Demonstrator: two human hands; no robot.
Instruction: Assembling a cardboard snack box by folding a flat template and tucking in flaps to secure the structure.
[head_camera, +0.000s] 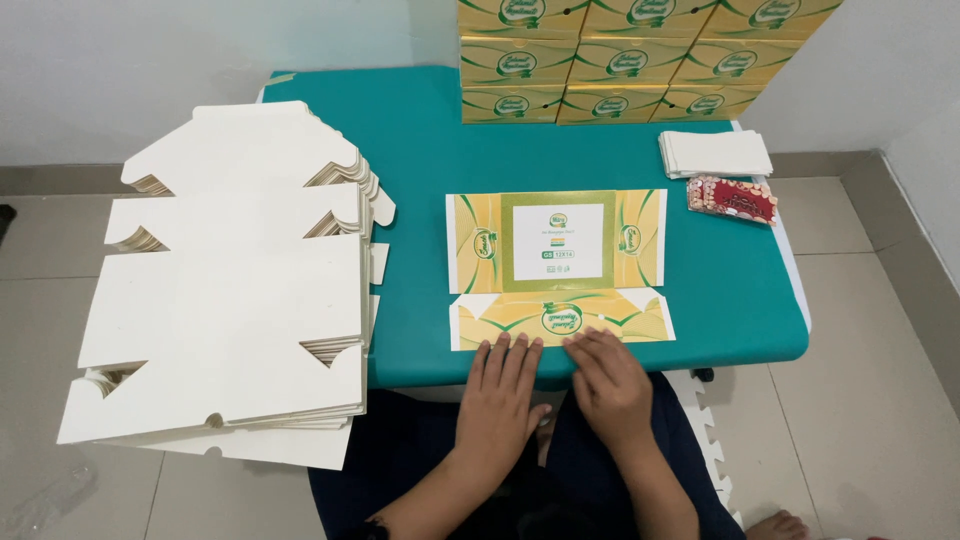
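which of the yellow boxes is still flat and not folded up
The printed carton blank under the left hand and right hand; the boxes stacked behind are assembled.

The flat carton blank (557, 265) is showing yellow-gold with green swooping lines, a white centre panel framed in olive gold, and green oval emblems. The table (420, 160) is showing plain teal. At the left, the stack of unfolded blanks (225, 290) is lying plain white. The far folded boxes (620, 60) are repeating the yellow and green pattern. At the far right, white sheets (715, 153) are sitting beside a red packet (732, 198) dotted with pale spots.
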